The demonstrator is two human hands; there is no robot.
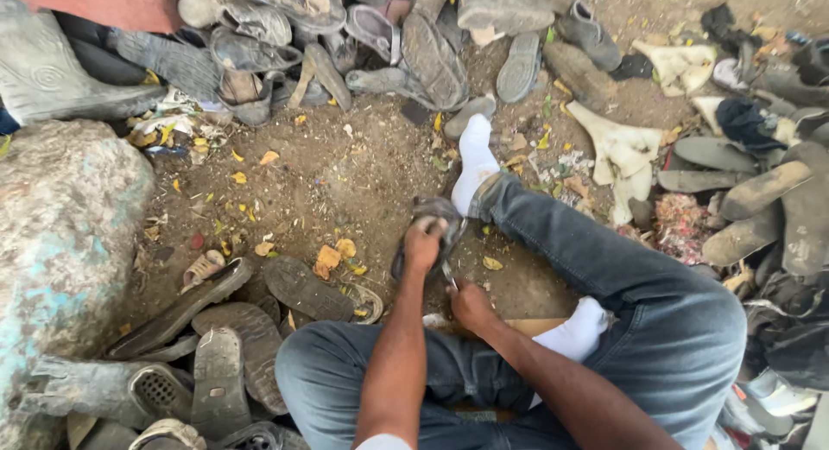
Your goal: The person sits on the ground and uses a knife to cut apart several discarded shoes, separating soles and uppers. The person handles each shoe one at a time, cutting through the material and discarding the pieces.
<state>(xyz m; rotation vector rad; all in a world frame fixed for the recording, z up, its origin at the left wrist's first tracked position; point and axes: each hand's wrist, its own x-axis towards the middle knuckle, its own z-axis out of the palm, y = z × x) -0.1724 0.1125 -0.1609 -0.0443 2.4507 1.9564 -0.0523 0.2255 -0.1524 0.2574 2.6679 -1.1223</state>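
Observation:
I sit on the dirt ground in blue jeans and white socks. My left hand (pixel 423 241) grips a worn dark shoe (pixel 432 218) held against the ground beside my outstretched foot (pixel 474 161). My right hand (pixel 471 305) is closed around a small metal tool (pixel 449 274) whose tip reaches the lower edge of the shoe. The tool is mostly hidden by my fingers.
Heaps of old shoes and soles lie all around: a pile at the top (pixel 371 35), detached soles at lower left (pixel 233 329), more at right (pixel 760 191). A large mottled rock (pixel 60 234) sits at left. Pale scraps (pixel 622 148) lie near my foot.

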